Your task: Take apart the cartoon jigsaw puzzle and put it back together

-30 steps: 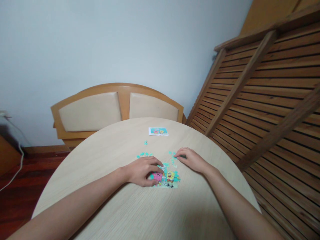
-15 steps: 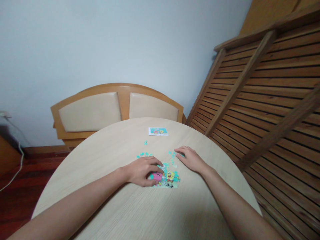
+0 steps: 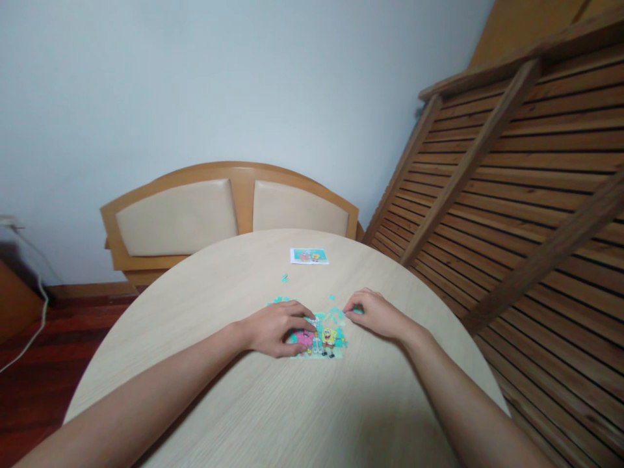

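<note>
A partly assembled jigsaw puzzle (image 3: 329, 338) with a yellow and a pink cartoon figure lies on the round table (image 3: 273, 409). My left hand (image 3: 280, 328) rests over its left side, fingers spread and bent, the fingertips touching the picture and hiding part of it. At the puzzle's upper right corner, my right hand (image 3: 371, 313) has thumb and forefinger pinched together. A bit of teal shows at those fingers, seemingly a puzzle piece, mostly covered. Loose teal pieces (image 3: 281, 300) lie behind my left hand, and a single piece (image 3: 332, 297) is left of my right hand.
Farther back on the table lie a printed picture card (image 3: 310, 256) and a small teal piece (image 3: 285, 278). A padded wooden headboard (image 3: 241, 195) stands behind the table against the wall. A slatted wooden frame (image 3: 511, 175) leans at the right.
The puzzle has shifted slightly away from me, along with my left hand. My right hand has closed from spread fingers into a pinch and come down nearer the puzzle's corner.
</note>
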Demonstrator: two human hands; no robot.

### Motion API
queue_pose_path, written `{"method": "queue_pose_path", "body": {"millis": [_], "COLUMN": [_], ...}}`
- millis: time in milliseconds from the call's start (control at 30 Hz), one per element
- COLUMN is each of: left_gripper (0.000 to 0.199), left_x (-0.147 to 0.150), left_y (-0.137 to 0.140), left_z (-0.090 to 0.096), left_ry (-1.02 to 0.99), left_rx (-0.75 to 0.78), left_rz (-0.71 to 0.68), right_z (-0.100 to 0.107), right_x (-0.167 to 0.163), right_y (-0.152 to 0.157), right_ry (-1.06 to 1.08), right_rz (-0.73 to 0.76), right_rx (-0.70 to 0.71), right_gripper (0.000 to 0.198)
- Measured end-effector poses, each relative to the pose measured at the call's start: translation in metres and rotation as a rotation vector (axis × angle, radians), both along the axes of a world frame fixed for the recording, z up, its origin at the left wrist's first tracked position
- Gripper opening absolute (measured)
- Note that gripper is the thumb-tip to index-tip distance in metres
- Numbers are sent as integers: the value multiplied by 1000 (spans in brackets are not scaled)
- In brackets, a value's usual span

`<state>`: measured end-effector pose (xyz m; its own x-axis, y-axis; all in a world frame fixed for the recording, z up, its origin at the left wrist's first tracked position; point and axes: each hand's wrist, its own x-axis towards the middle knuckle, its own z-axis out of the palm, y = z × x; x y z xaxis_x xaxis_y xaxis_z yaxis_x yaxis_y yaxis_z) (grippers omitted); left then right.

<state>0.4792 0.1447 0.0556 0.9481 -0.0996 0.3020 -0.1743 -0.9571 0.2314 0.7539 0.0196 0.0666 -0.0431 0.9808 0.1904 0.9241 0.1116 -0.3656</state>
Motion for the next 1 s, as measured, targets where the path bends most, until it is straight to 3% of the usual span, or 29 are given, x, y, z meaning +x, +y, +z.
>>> {"method": "queue_pose_path", "body": {"millis": [333,633,1000], "left_gripper": [37,33,43], "left_x": [1,-1,-1], "left_y": [0,-1,-1], "left_z": [1,4,-3], "left_ry": [-7,12,11], "left_rx": [8,-19,50], "left_rz": [-4,-3,-37], "right_z": [-3,-17,-14], "right_x": [-7,4,6], "right_y": [0,7,4], "right_ry": [36,61,26], "right_rz": [-15,-91,-155], "right_rx": [18,-4,-28], "right_gripper": [24,21,23]}}
